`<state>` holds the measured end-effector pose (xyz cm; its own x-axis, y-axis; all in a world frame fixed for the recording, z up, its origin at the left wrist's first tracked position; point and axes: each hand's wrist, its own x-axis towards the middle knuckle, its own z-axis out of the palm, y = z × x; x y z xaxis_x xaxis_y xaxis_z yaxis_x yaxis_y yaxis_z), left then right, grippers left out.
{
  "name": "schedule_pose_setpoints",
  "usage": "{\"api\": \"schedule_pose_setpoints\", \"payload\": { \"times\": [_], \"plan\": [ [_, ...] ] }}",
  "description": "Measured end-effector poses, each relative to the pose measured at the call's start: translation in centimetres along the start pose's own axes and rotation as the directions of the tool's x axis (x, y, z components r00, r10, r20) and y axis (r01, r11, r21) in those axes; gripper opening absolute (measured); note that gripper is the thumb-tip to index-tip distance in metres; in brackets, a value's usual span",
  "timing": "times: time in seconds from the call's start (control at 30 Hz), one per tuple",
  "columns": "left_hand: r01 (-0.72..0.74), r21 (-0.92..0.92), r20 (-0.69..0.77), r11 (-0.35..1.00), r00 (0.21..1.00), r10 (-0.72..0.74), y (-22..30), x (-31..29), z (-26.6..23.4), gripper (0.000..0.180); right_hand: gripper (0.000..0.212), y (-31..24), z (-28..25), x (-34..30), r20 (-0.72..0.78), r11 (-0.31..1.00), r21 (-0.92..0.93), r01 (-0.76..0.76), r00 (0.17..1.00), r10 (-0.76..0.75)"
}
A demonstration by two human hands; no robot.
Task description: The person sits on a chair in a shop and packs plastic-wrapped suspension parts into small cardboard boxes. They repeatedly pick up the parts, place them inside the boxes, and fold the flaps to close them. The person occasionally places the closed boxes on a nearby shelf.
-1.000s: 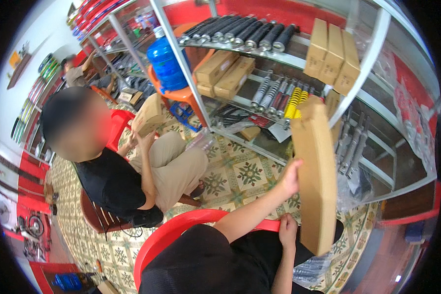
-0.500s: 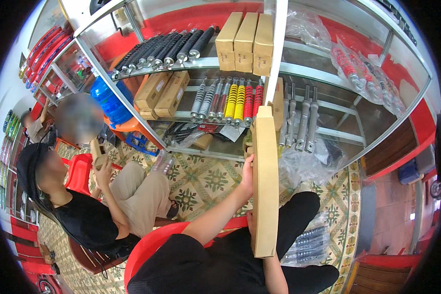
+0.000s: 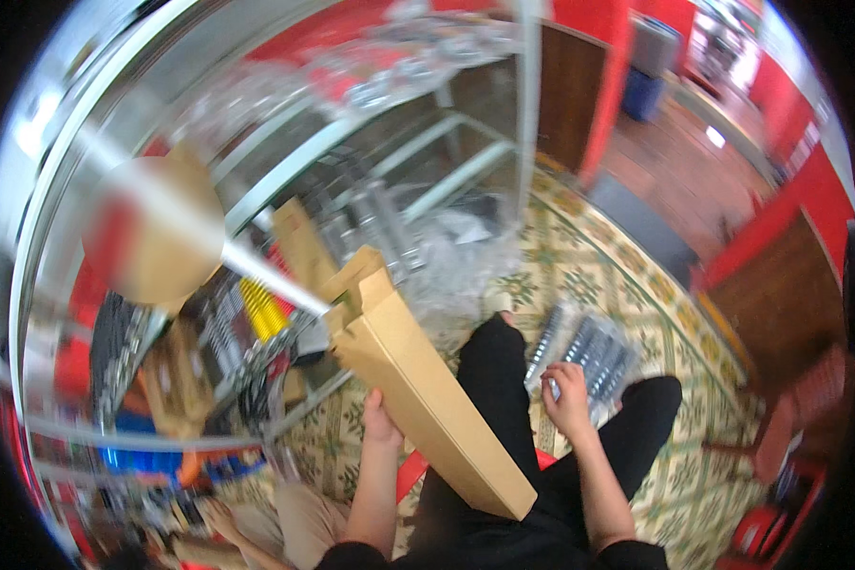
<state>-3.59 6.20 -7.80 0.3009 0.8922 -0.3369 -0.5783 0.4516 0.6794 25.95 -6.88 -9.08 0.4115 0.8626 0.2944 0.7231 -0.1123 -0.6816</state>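
A long tan cardboard box (image 3: 437, 399) lies slanted above my lap, its far end open with flaps raised. My left hand (image 3: 381, 418) grips the box from its left side, with part of the fingers hidden behind it. My right hand (image 3: 567, 399) is off the box, low over my right leg beside the plastic-wrapped shock absorbers (image 3: 594, 356) on the floor. Its fingers are curled together around a small greyish bit that is too unclear to name.
Ahead and left stands a glass display shelf (image 3: 285, 180) with yellow shock absorbers (image 3: 263, 309), boxes and plastic-wrapped parts. Clear plastic wrap (image 3: 465, 252) lies by its base. Another person's hand (image 3: 220, 518) shows at lower left. A grey mat (image 3: 641, 228) lies by the doorway.
My view has swung to the right. The box has tilted from upright to slanting, its top toward the left. My right hand has left the box and reached down beside the wrapped shock absorbers.
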Motion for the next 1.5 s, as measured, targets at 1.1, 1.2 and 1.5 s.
{"api": "schedule_pose_setpoints", "payload": {
  "times": [1.1,1.2,1.5],
  "plan": [
    [-0.384,0.727,0.397,0.569,0.911,0.108,-23.9,23.4,28.0,0.048,0.028,30.7,21.2,-2.9,0.451,0.771,-0.545,-0.331,0.659,0.602],
    [-0.382,0.747,0.348,0.544,0.922,0.170,-23.1,23.3,26.9,0.049,0.024,30.7,24.5,-1.3,0.547,0.851,-0.446,-0.277,0.669,0.504],
    [-0.216,0.694,-0.005,0.687,0.953,0.304,-21.2,23.9,27.6,0.035,0.039,34.7,31.0,4.0,0.028,0.377,-0.128,-0.917,0.376,0.926]
  ]
}}
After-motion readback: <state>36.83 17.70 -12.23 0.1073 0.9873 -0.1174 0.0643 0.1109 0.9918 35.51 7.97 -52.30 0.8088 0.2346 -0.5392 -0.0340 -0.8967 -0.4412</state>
